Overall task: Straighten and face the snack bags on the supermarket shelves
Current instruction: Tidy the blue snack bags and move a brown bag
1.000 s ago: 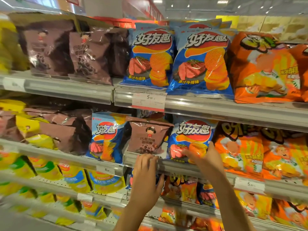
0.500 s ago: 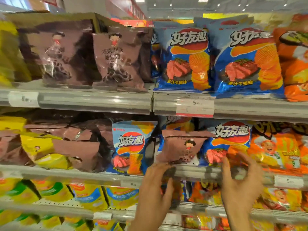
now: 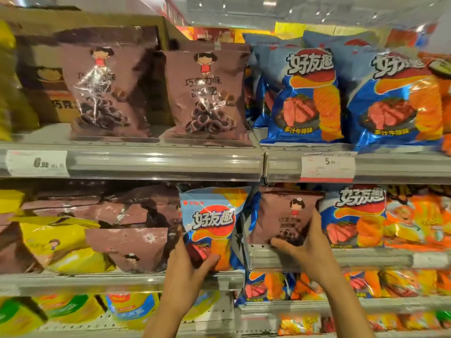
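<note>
Two bags in hand: one per hand, both on the middle shelf [image 3: 122, 276].
Left hand [image 3: 185, 272]: grips the lower part of the blue chip bag [image 3: 212, 223] — upright, tilted slightly.
Right hand [image 3: 305, 247]: holds the brown chocolate-ring bag [image 3: 283, 215] at its bottom and right edge.
Key relation: the brown bag stands among blue bags, right of the shelf divider — its matching brown row [image 3: 136, 242] lies to the left, beyond the left hand, so probably the two bags must trade sides.
</note>
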Motion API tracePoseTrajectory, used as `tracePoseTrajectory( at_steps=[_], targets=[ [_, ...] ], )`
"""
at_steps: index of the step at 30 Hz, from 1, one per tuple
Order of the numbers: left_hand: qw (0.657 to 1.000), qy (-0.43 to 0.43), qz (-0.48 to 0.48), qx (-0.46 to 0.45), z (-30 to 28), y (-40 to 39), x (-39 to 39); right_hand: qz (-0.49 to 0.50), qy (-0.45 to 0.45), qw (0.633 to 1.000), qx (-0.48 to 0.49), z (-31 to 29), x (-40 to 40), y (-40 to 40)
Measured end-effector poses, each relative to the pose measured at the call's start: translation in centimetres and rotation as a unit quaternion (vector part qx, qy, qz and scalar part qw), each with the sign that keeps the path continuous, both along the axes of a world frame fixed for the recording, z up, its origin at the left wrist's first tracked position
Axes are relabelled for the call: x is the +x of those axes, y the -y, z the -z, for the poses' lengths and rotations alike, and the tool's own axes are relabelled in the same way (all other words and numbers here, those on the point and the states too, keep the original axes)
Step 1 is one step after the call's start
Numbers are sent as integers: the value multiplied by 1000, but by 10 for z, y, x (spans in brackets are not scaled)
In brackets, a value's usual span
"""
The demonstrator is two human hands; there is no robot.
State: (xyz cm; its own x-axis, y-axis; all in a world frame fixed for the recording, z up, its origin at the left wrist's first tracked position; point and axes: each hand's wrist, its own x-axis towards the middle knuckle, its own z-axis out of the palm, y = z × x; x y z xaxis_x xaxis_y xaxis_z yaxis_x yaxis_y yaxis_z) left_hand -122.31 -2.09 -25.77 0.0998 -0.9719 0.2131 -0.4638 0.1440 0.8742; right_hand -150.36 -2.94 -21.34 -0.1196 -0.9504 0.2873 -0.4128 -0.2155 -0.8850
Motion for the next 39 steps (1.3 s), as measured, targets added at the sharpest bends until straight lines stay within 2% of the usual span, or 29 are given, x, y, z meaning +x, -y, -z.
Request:
tracePoseTrajectory(
  at_steps=[11,16,19,27,35,39],
  targets=[
    [995,-67,-6,76,-8,28,6,1,18,1000,26,-5,-3,21],
    [993,-113,6,33,-8,26,3,11,50,998,19,-2,-1,22],
    [986,-160,-32,12,-13,23,1,16,69,997,15,-2,-1,20],
    [986,-146,-49,-70,-49,19,-3,28,133,991,-6,-14,-8,0],
    [976,-197,-7,-90,-61,18,-20,25,140,989,-26,-15,-10,-20],
    [978,-201,13,-48,-61,22,-42,53,145,988,-25,-20,-20,-36]
  ],
)
